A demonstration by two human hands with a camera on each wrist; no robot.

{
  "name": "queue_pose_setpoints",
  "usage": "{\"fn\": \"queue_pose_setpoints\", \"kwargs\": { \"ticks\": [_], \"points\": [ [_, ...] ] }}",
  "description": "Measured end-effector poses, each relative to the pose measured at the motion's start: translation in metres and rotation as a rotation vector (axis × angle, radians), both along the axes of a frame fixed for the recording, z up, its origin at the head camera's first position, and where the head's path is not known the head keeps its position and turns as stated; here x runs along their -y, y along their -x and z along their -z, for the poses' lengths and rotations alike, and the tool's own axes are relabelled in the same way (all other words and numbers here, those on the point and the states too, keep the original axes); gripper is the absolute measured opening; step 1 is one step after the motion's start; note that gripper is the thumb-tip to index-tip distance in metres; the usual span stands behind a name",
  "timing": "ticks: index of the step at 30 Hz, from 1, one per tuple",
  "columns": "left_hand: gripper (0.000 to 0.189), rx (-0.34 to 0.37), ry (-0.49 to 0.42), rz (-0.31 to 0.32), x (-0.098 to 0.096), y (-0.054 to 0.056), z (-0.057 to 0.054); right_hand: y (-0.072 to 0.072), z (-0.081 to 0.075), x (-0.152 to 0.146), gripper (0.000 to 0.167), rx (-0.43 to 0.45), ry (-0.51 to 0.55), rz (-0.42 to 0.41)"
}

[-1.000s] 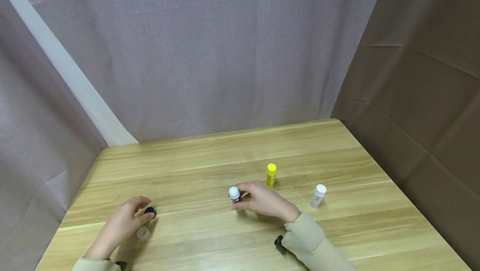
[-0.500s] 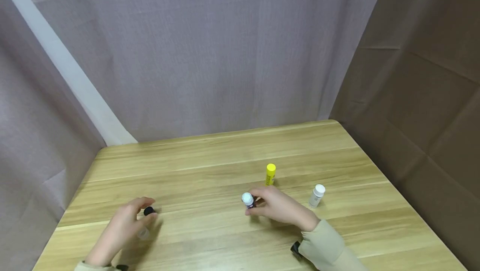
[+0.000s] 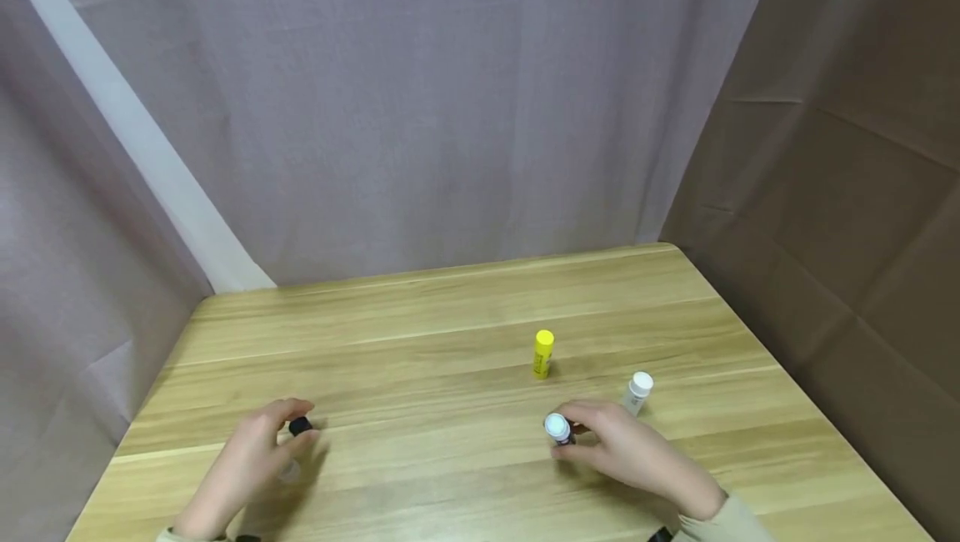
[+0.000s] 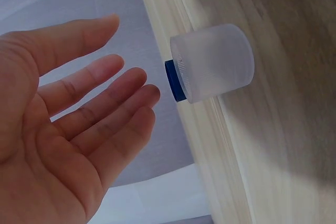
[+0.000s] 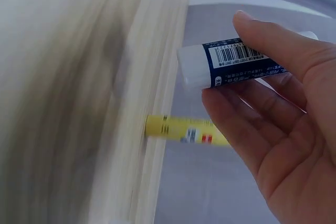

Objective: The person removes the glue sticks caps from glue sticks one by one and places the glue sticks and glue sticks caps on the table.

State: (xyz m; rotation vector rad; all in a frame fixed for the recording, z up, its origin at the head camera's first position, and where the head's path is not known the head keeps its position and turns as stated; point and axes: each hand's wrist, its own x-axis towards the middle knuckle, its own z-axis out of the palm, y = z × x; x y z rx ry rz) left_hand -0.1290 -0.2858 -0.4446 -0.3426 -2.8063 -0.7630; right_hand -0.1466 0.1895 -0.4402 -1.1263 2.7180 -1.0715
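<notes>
My right hand (image 3: 628, 452) grips a glue stick (image 5: 237, 60) with a dark blue barcode label, pinching it between thumb and fingers. In the right wrist view its white end points toward the tabletop. At the table's left, my left hand (image 3: 243, 463) hovers with relaxed, spread fingers and holds nothing. Just beyond its fingertips in the left wrist view, a translucent cap (image 4: 214, 64) stands on the table, with a dark blue cap (image 4: 175, 81) partly hidden behind it. From the head view the hand mostly covers the translucent one.
A yellow glue stick (image 3: 543, 355) stands upright beyond my right hand. Right behind that hand stands a white, white-capped stick (image 3: 637, 393), its lower part overlapped by the hand. Grey curtains (image 3: 450, 108) hang behind the wooden table (image 3: 405, 317), and a brown sheet (image 3: 840, 192) hangs at right.
Carrying the dark-labelled glue stick, my right hand has moved right and nearer to me, close to the white stick. My left hand has barely shifted, now hiding more of the translucent cap.
</notes>
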Motion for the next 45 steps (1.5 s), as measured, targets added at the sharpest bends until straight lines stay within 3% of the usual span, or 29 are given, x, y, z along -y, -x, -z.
{"fn": "queue_pose_setpoints", "kwargs": {
  "ticks": [4,10,21,27,31,36,45],
  "points": [
    [0.034,-0.010,0.010,0.010,0.000,0.001,-0.001,-0.013,0.002,-0.017,0.018,-0.060,0.005,0.044],
    [0.036,0.029,-0.009,0.004,0.001,0.002,-0.005,-0.031,0.009,-0.039,0.022,-0.126,0.001,0.123],
    [0.035,0.034,-0.015,0.019,0.002,0.003,-0.005,-0.042,0.014,-0.074,0.022,-0.090,0.037,0.289],
    [0.034,0.018,-0.006,0.023,0.000,0.006,-0.004,-0.038,0.015,-0.092,0.025,-0.074,0.061,0.365],
    [0.035,0.032,-0.008,0.022,-0.001,0.006,-0.004,-0.032,0.021,-0.100,0.029,-0.145,0.077,0.395],
    [0.035,0.039,0.000,0.016,-0.002,0.006,-0.006,-0.021,0.022,-0.112,0.033,-0.235,0.102,0.459],
    [0.035,0.035,0.013,0.003,-0.002,0.004,-0.006,0.005,0.015,-0.132,0.025,-0.228,0.088,0.551]
  ]
}}
